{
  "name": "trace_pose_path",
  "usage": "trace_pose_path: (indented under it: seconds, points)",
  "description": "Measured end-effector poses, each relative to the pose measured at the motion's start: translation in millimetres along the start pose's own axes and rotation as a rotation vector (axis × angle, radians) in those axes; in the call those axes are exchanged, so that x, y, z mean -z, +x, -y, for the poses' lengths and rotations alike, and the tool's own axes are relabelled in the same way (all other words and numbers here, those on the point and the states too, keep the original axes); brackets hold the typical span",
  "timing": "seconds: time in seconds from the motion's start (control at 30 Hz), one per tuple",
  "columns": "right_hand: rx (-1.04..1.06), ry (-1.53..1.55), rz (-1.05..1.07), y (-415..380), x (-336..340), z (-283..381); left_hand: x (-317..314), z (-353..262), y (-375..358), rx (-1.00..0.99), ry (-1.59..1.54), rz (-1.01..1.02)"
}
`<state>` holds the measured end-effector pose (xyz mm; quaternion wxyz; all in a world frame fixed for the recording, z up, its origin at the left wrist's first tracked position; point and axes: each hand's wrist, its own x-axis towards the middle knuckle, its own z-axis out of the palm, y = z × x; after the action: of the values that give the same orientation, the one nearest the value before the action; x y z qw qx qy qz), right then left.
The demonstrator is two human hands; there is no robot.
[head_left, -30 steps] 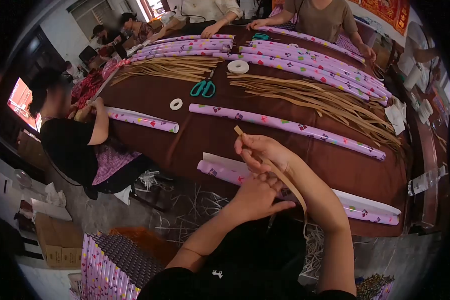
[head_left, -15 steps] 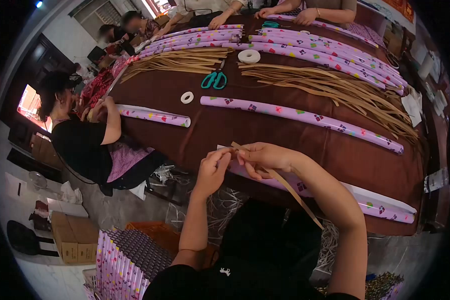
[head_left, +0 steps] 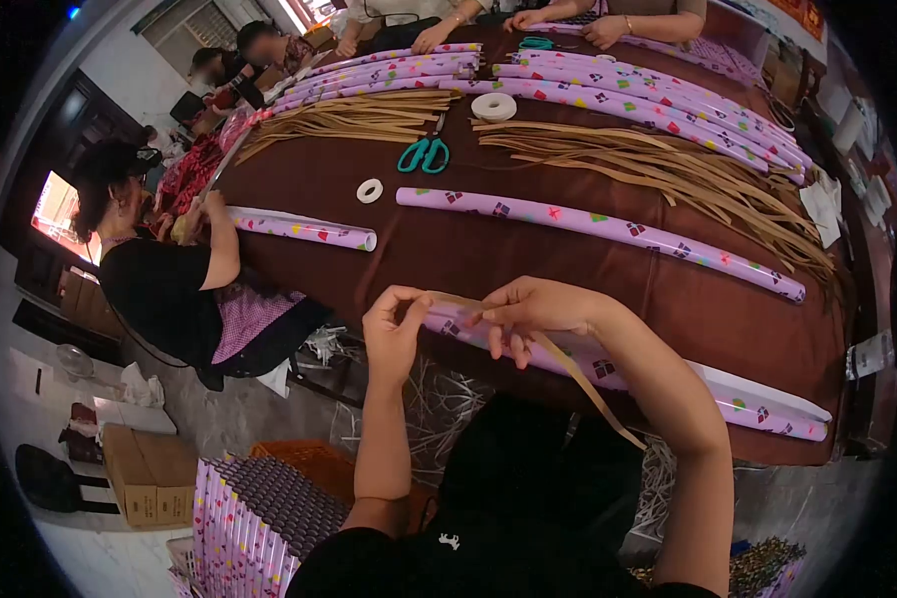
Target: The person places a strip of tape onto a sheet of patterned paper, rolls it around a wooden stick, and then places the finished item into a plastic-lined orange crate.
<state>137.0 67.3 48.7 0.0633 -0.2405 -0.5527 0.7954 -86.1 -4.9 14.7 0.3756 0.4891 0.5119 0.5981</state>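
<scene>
My left hand (head_left: 394, 329) pinches one end of a tan strip at the left end of a purple patterned roll near the table's front edge. My right hand (head_left: 538, 317) holds the same tan strip (head_left: 586, 387) a little to the right, and its tail hangs down past the table edge. The purple roll (head_left: 767, 417) lies beneath both hands, with a white edge lifted along its right part. Beyond them rests another purple roll (head_left: 598, 231). A small white tape ring (head_left: 370, 190) and teal-handled scissors (head_left: 424, 155) are farther back.
Tan strips (head_left: 648, 179) lie in bundles behind, before stacked purple rolls (head_left: 658, 105). A larger white tape ring (head_left: 493, 107) sits between bundles. A person (head_left: 159, 289) works at the left with another roll (head_left: 304, 229); other people's hands are across the table. Many rolls stand upright below left.
My left hand has moved left, away from my right hand, and more of the tan strip shows between them. My right hand has stayed nearly in place.
</scene>
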Motion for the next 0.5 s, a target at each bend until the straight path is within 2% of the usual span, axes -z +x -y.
trace_pose_path:
  seconds: [0.03, 0.1, 0.27, 0.37, 0.43, 0.5]
  points:
    - [-0.002, 0.010, -0.039, -1.4, 2.0, -0.3, 6.7, 3.4, 0.5, 0.001, 0.003, 0.001]
    - [0.004, 0.023, -0.070, -2.2, 8.9, -4.3, 18.4, 10.8, 0.5, -0.061, 0.210, -0.018]
    - [-0.034, -0.093, -0.097, -6.8, 9.1, 2.7, 21.5, 16.4, -1.4, -0.014, 0.190, -0.020]
    - [0.049, -0.264, -0.153, 1.7, 12.2, -8.2, 18.5, 11.8, 2.6, 0.039, 0.157, -0.013]
    - [0.203, -0.443, -0.264, 4.9, 12.9, -13.5, 18.3, 11.9, 5.4, 0.066, 0.152, 0.000]
    - [0.173, -0.423, -0.279, 5.8, 11.1, -14.9, 21.9, 13.7, 9.7, 0.061, 0.204, 0.030]
